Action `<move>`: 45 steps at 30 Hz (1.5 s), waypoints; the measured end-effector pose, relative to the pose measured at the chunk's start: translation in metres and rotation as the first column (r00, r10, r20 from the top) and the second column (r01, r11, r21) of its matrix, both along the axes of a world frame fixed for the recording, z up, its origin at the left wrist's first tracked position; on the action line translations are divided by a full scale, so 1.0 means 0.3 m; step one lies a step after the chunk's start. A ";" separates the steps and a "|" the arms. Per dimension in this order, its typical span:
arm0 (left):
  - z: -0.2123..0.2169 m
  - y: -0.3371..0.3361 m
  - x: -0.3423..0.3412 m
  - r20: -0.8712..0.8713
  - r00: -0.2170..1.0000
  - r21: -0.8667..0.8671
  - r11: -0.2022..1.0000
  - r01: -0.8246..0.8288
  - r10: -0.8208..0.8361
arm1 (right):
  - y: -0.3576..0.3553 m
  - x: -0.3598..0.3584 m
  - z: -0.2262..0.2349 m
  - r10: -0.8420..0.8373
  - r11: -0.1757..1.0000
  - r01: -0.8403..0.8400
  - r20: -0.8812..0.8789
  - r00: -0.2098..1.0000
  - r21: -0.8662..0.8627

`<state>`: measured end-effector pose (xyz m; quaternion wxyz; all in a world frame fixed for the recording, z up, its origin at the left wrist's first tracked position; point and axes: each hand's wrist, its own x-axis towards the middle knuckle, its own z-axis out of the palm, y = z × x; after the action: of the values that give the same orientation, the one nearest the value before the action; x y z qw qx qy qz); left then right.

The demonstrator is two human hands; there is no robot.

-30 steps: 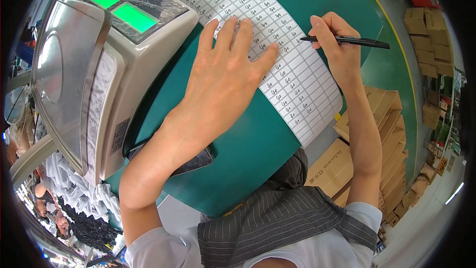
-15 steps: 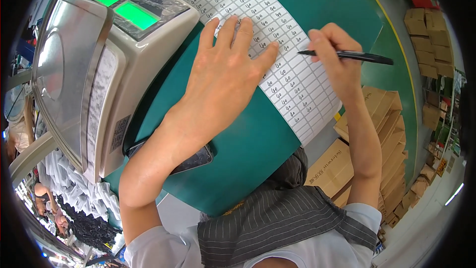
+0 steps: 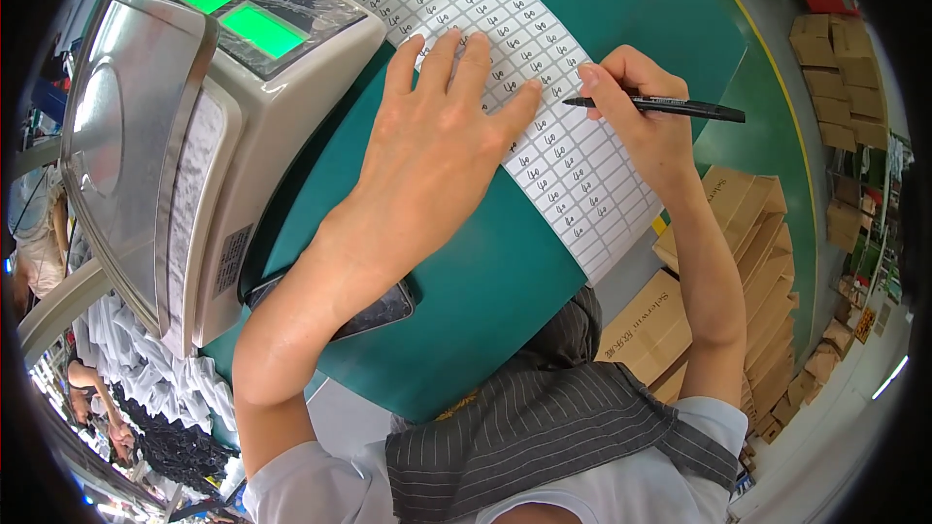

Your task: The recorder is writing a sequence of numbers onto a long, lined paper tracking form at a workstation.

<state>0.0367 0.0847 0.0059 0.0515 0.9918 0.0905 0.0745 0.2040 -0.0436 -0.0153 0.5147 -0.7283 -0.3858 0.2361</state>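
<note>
A long white label sheet (image 3: 604, 202), ruled into small boxes, lies across the green table. Many boxes carry handwritten marks; several near the sheet's right edge are blank. My left hand (image 3: 437, 136) rests flat on the sheet with its fingers spread, holding nothing. Pinched in my right hand (image 3: 646, 126) is a black marker pen (image 3: 691, 109), its tip pointing left, at or just above the boxes beside my left thumb. Whether the tip touches the paper I cannot tell.
A weighing scale (image 3: 320, 78) with green lit displays and a metal pan (image 3: 131, 126) stands at the left. Partly under my left forearm lies a dark phone (image 3: 383, 315). Cardboard boxes (image 3: 646, 325) are stacked right of the table, and white bundled material (image 3: 146, 354) lies lower left.
My right hand has shifted slightly left with the marker pen, bringing its tip closer to my left thumb. My left hand has barely moved.
</note>
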 end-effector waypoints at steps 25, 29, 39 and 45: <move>0.004 0.000 -0.004 -0.003 1.000 0.000 1.000 -0.003 0.003 | -0.004 0.007 0.001 -0.022 0.999 0.023 0.043 0.999 -0.023; -0.002 0.002 -0.004 -0.003 1.000 -0.006 1.000 -0.003 0.003 | -0.004 0.024 0.014 -0.106 0.993 0.110 -0.075 0.992 0.053; -0.001 0.001 -0.004 0.000 1.000 -0.011 1.000 -0.002 0.002 | -0.016 0.052 0.002 -0.088 0.996 0.087 -0.046 0.995 -0.015; -0.001 -0.001 -0.005 0.004 1.000 -0.015 1.000 -0.004 0.004 | -0.011 0.058 0.007 -0.062 0.998 0.062 -0.006 0.998 -0.013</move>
<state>0.0353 0.0845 0.0056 0.0590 0.9910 0.0931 0.0762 0.2213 -0.0467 -0.0132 0.5185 -0.7424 -0.3598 0.2250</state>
